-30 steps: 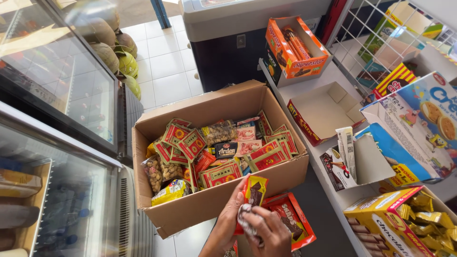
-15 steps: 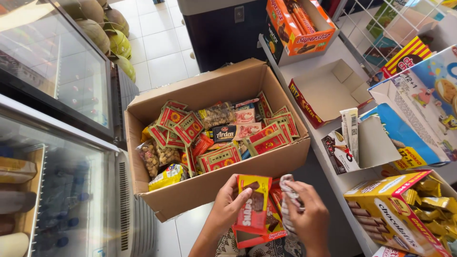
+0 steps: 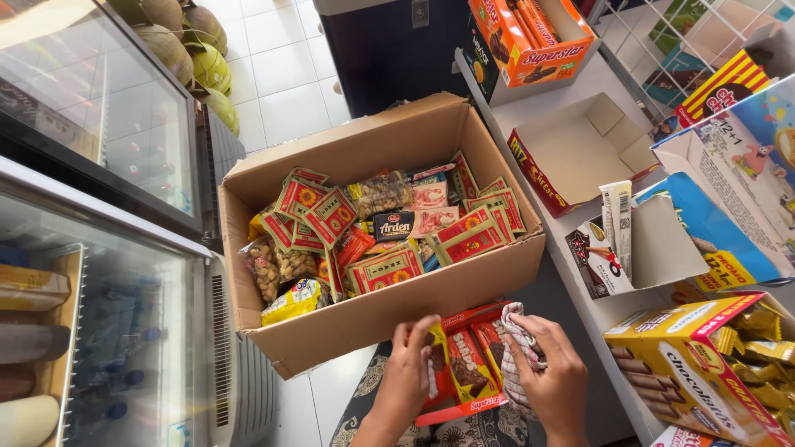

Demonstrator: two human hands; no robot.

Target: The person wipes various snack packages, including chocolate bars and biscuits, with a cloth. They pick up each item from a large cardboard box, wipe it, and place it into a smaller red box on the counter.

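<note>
A single head-worn camera looks steeply down from close above at an open cardboard box (image 3: 373,331) of snacks, glass-fronted coolers (image 3: 99,157) to the left, a shelf counter (image 3: 571,91) to the right.

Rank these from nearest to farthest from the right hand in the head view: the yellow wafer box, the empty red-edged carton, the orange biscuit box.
From the right hand, which grips a checked cloth:
1. Yellow wafer box, just to its right on the shelf.
2. Empty red-edged carton, farther up the shelf.
3. Orange biscuit box, at the shelf's far end.
</note>
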